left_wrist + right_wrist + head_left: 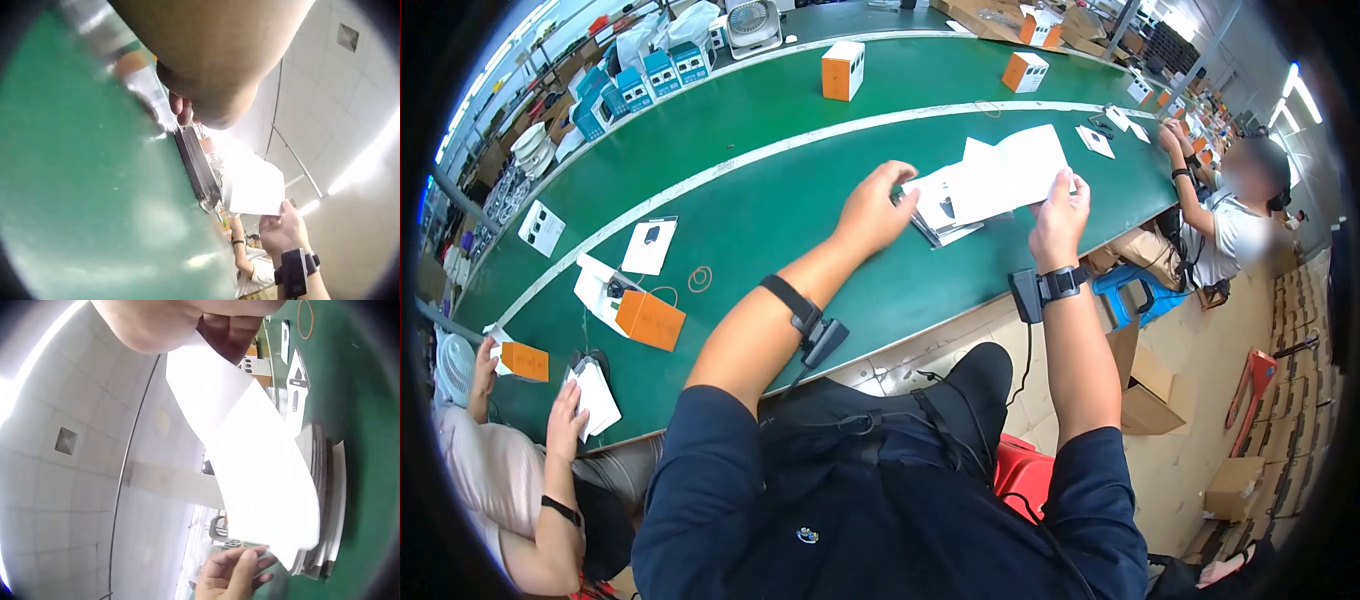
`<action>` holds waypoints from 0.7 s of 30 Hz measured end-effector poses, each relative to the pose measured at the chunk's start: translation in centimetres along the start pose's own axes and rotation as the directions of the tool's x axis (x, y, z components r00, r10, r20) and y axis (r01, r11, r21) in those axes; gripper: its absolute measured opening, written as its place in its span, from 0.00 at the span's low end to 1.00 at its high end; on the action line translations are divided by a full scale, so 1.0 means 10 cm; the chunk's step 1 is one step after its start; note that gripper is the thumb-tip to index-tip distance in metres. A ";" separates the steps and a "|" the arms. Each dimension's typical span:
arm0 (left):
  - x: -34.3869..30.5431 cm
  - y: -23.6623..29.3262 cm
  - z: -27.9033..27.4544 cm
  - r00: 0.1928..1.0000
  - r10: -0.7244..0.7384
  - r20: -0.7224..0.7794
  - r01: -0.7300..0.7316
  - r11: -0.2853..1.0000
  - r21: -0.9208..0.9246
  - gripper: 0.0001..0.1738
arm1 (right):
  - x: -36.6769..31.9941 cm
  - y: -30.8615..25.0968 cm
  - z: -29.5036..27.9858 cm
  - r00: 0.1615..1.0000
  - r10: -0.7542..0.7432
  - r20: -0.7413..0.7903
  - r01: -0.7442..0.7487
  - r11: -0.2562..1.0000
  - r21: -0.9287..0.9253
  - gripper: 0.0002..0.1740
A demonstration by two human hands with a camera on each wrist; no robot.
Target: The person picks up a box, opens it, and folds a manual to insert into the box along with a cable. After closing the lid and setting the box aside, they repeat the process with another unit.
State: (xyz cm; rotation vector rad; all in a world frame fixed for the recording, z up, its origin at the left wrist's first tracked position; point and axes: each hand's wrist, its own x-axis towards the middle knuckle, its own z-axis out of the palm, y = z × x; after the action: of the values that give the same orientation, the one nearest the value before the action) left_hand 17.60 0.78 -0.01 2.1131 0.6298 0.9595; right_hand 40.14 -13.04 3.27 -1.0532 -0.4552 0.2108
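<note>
on the green table [800, 190], an orange box [650, 318] and a rubber band [699, 279] lie well left of the work. the left hand [875, 210] covers one end of the leaflet stack [940, 215], fingers loosely bent, tips resting on it. print on the stack is too small to read. the right hand [1058, 215] pinches a white sheet [1010, 170], plain and bowed, above the stack.
</note>
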 end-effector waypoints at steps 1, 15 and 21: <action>-0.04 0.06 0.03 0.982 0.190 -0.020 -0.188 0.979 0.074 0.34 | -0.09 -0.07 0.08 0.998 0.041 0.054 -0.042 0.999 0.016 0.17; 0.01 0.14 0.14 0.971 -0.136 -0.196 0.102 0.979 -0.174 0.30 | -0.34 -0.22 0.39 0.977 -0.020 0.213 0.005 0.997 0.071 0.11; -0.34 0.32 -0.01 0.975 -0.052 -0.218 0.002 0.975 -0.222 0.36 | -0.73 0.00 0.32 0.894 0.000 0.448 0.012 1.000 -0.025 0.06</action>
State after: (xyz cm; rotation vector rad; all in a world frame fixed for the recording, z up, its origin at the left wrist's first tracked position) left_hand 15.85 -3.41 1.01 1.8126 0.6290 1.2046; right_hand 32.13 -13.28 2.72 -1.0282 -0.8814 0.4487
